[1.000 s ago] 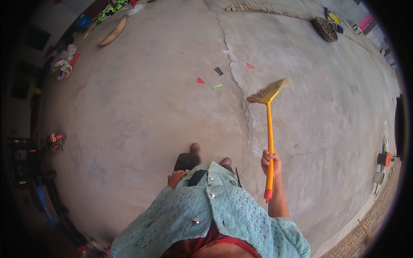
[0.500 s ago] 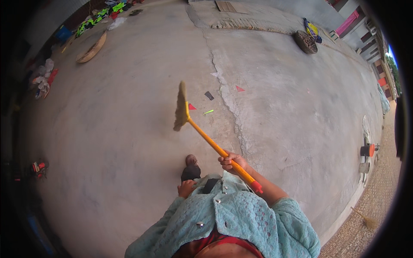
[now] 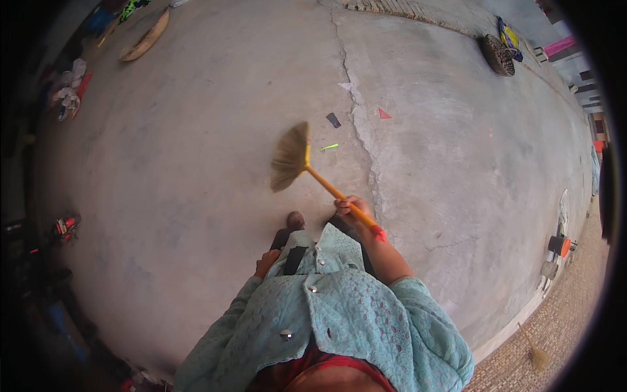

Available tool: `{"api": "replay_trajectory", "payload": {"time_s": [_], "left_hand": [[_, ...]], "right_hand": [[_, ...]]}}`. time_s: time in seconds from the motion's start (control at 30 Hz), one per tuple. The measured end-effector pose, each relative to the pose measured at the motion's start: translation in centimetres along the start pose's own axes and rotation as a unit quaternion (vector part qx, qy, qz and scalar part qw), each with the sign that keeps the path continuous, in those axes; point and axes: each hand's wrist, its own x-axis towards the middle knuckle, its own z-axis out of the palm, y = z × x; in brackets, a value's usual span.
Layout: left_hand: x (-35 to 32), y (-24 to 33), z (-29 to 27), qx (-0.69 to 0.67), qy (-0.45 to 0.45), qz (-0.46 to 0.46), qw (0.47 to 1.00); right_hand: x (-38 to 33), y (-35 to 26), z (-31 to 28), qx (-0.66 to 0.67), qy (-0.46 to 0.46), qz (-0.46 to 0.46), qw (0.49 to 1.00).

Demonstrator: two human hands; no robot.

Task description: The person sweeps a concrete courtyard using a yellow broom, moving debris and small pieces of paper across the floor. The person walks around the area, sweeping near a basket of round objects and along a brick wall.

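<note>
My right hand [image 3: 354, 208] is wrapped round the orange handle of a broom [image 3: 290, 159], near its red end cap. The broom's fan-shaped tan bristles point to the left, in front of my feet. Just right of the bristles lie a bright green scrap [image 3: 330, 147] and a dark scrap [image 3: 333, 120]. A red triangular scrap [image 3: 384, 114] lies farther right, past a crack in the concrete. My left hand [image 3: 266, 263] rests against my left thigh with nothing in it, its fingers lying along the leg and partly hidden by the jacket.
A shallow round tray [image 3: 145, 38] leans at the far left, near white bags [image 3: 69, 88]. One dark basket [image 3: 498, 55] sits at the far right. An orange bucket [image 3: 559, 245] stands at the right edge, and another broom [image 3: 538, 357] lies on the brick paving.
The broom has turned so its bristles show wide and fanned. A red scrap formerly seen beside the bristles is out of sight. My view has tilted down, and my left hand stays at my thigh.
</note>
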Motion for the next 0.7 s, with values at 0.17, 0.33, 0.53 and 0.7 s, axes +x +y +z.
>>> {"api": "replay_trajectory", "payload": {"time_s": [0.17, 0.33, 0.53, 0.7], "left_hand": [[2.1, 5.6, -2.5, 0.105, -0.070, -0.051, 0.991], [3.6, 7.6, -3.7, 0.123, -0.048, -0.034, 0.991], [6.6, 1.1, 0.8, 0.075, -0.039, 0.045, 0.995], [6.4, 0.7, 0.4, 0.031, -0.045, 0.045, 0.997]], "right_hand": [[-11.8, -6.9, -0.4, 0.013, 0.077, -0.136, 0.988], [-21.6, -9.7, 2.1, 0.037, 0.106, -0.240, 0.964], [-21.7, -6.3, 6.8, -0.068, 0.182, -0.331, 0.923], [-19.1, -2.0, 7.8, -0.088, 0.136, -0.298, 0.941]]}}
